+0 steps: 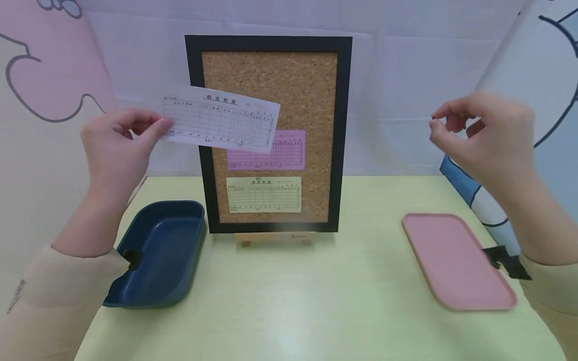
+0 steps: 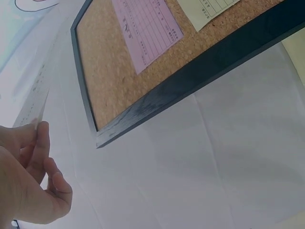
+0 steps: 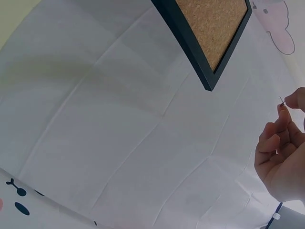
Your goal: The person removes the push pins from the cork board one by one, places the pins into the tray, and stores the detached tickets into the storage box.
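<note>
My left hand (image 1: 119, 145) pinches the left end of a white receipt slip (image 1: 221, 120) between thumb and fingers. Tilted slightly down to the right, the slip is in front of the framed corkboard (image 1: 271, 90) and overlaps the pink receipt slip (image 1: 289, 155) in the head view. Below that, a yellow receipt slip (image 1: 264, 195) lies flat against the cork. Off to the right of the board, my right hand (image 1: 492, 135) pinches a small thumbtack between thumb and forefinger; its thin point shows in the right wrist view, where the thumbtack (image 3: 281, 102) is tiny and dark.
A deep blue tray (image 1: 155, 301) stands on the table at the left, and a flat pink tray (image 1: 456, 260) lies at the right. The corkboard leans on a small wooden stand (image 1: 275, 236). White cloth (image 1: 406, 100) hangs behind it.
</note>
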A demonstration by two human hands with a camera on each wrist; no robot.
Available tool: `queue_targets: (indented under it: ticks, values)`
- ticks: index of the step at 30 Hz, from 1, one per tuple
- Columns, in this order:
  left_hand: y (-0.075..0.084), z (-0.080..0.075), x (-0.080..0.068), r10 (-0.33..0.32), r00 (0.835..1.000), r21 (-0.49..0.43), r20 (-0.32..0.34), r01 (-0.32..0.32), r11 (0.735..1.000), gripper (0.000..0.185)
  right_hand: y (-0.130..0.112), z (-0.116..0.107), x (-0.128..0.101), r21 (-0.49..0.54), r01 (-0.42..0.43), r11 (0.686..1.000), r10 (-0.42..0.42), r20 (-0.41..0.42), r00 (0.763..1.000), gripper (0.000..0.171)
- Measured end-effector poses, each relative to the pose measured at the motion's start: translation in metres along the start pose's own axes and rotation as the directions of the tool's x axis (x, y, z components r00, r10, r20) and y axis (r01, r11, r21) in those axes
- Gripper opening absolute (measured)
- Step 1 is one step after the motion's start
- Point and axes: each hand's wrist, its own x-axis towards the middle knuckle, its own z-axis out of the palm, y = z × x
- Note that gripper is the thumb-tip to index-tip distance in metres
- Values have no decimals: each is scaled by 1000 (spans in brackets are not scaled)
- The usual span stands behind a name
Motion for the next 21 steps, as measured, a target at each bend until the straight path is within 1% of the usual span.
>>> queue_targets:
  ticks: [6, 11, 14, 17, 21]
  values:
    - [-8, -10, -3, 14, 1000, 87, 26, -16, 996, 33, 8, -7, -18, -39, -38, 998, 39, 28, 999, 18]
    - [-15, -18, -5, 12, 998, 158, 62, -22, 987, 34, 16, -12, -35, -87, -122, 989, 130, 88, 988, 16]
    - [-18, -21, -6, 15, 997, 190, 80, -30, 981, 33, 23, -15, -47, -103, -154, 983, 166, 112, 980, 16]
    - [-23, -22, -6, 23, 994, 235, 107, -48, 971, 31, 32, -18, -59, -96, -164, 982, 174, 116, 978, 15]
    - [-32, -24, -7, -7, 985, 321, 175, -50, 946, 30, 46, -19, -73, -68, -161, 985, 167, 100, 981, 15]
